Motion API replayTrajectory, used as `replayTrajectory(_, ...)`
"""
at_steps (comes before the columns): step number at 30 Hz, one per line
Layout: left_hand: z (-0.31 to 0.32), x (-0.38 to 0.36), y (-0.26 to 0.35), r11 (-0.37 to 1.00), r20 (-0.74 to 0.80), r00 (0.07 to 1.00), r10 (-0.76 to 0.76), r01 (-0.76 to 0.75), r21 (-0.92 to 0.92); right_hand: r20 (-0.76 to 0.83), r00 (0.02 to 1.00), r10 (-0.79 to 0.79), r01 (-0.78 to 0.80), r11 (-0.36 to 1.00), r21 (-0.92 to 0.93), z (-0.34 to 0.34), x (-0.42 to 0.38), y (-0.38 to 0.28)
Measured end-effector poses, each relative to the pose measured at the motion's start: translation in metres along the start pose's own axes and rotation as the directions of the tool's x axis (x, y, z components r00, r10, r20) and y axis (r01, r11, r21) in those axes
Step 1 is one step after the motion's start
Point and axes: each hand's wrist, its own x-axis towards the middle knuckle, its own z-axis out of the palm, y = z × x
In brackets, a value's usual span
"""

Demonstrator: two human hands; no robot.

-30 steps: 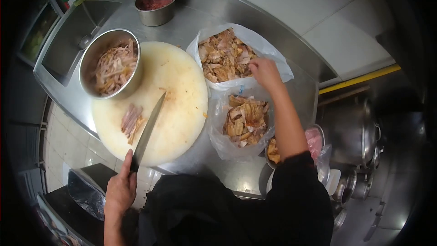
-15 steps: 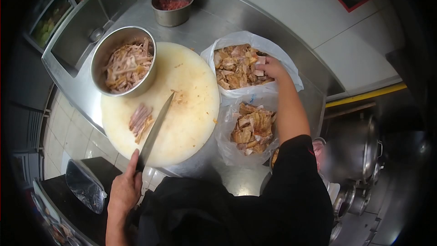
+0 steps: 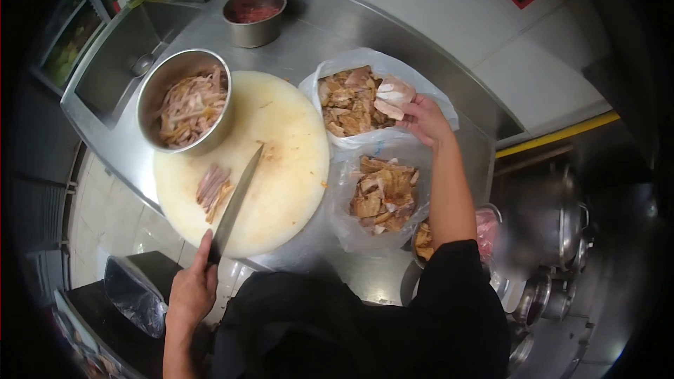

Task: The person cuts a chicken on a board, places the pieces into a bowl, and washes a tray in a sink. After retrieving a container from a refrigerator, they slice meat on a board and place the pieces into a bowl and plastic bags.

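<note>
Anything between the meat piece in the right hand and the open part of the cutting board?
Nothing visible. The right hand holds the meat piece above the far bag; only that bag's rim lies between it and the cutting board. The knife and sliced strips sit on the board's near-left part.

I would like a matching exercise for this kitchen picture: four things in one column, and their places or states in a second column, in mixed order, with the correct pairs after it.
Things:
1. long steel knife
2. pale slab of meat
3. large round steel bowl
4. small steel bowl with red contents

Places or states:
A. stands at the back of the counter, near the sink
B. held by the left hand, blade lying on the round cream cutting board
C. sits on the board's far left edge, full of meat strips
D. lifted by the right hand above the far plastic bag

Pairs: 1-B, 2-D, 3-C, 4-A
</note>
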Motion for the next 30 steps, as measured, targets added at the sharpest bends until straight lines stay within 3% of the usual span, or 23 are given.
replayTrajectory(3,0.003,0.001,-0.008,0.998,-0.012,0.998,0.055,-0.055,0.005,0.089,0.995,-0.044,0.043,0.999,0.015,0.054,-0.019,0.003)
replayTrajectory(6,-0.006,0.002,-0.006,0.997,0.117,0.991,-0.059,0.064,-0.042,0.262,0.957,-0.126,0.145,0.988,-0.054,0.110,-0.024,0.023)
replayTrajectory(8,-0.004,0.001,-0.011,0.990,0.133,0.989,-0.065,0.081,-0.116,0.411,0.878,-0.246,0.312,0.945,-0.101,0.150,-0.032,0.036)
replayTrajectory(10,-0.001,-0.006,-0.014,0.985,0.133,0.986,-0.103,0.119,-0.124,0.550,0.737,-0.392,0.529,0.842,-0.109,0.195,-0.047,0.049)
replayTrajectory(11,-0.001,-0.009,-0.012,0.981,0.129,0.984,-0.120,0.137,-0.134,0.645,0.611,-0.459,0.706,0.685,-0.182,0.211,-0.054,0.055)
replayTrajectory(13,-0.004,-0.013,-0.006,0.980,0.130,0.981,-0.140,0.157,-0.124,0.813,0.336,-0.475,0.938,0.248,-0.242,0.229,-0.067,0.064)
replayTrajectory(16,-0.006,-0.022,-0.005,0.993,0.081,0.989,-0.121,0.122,0.003,0.799,0.410,-0.440,0.912,0.180,-0.370,0.218,-0.085,0.059)
replayTrajectory(19,0.002,-0.030,-0.010,0.969,0.016,0.999,-0.048,0.043,0.242,0.623,0.702,-0.344,0.712,0.343,-0.613,0.222,-0.113,0.057)
replayTrajectory(22,-0.006,-0.039,-0.002,0.931,0.019,0.999,-0.037,0.028,0.364,0.603,0.669,-0.434,0.732,0.245,-0.635,0.255,-0.138,0.066)
replayTrajectory(23,-0.011,-0.041,0.001,0.920,0.025,0.999,-0.036,0.024,0.392,0.595,0.703,-0.389,0.708,0.302,-0.639,0.262,-0.136,0.069)
replayTrajectory(30,-0.029,-0.051,0.004,0.879,0.074,0.993,-0.091,0.046,0.476,0.646,0.673,-0.360,0.737,0.254,-0.627,0.274,-0.120,0.069)
